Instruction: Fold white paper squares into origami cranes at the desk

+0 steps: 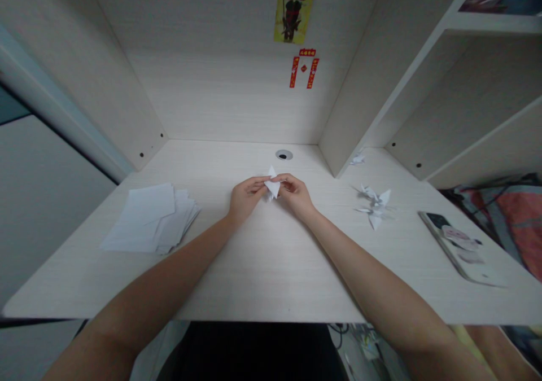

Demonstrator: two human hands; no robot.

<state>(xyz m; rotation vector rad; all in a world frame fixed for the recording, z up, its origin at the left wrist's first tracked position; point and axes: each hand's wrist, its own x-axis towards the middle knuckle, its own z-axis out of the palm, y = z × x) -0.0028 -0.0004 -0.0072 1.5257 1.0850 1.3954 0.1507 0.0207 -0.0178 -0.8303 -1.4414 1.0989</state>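
Between my two hands, over the middle of the desk (271, 274), is a small piece of folded white paper (273, 188) with pointed ends. My left hand (248, 197) pinches its left side between thumb and fingers. On the other side, my right hand (295, 195) grips it the same way, with the fingertips of both hands close together. Parts of the folds are hidden behind the fingers. To the right lie several folded paper cranes (375, 205), close together. A stack of white paper sheets (156, 217) lies loosely spread to the left of my left hand.
A phone (461, 248) lies near the desk's right side. Another bit of folded paper (358, 159) sits by the upright divider (339, 144). A round cable hole (284, 154) is near the back panel. Red and grey fabric (516, 217) is at far right.
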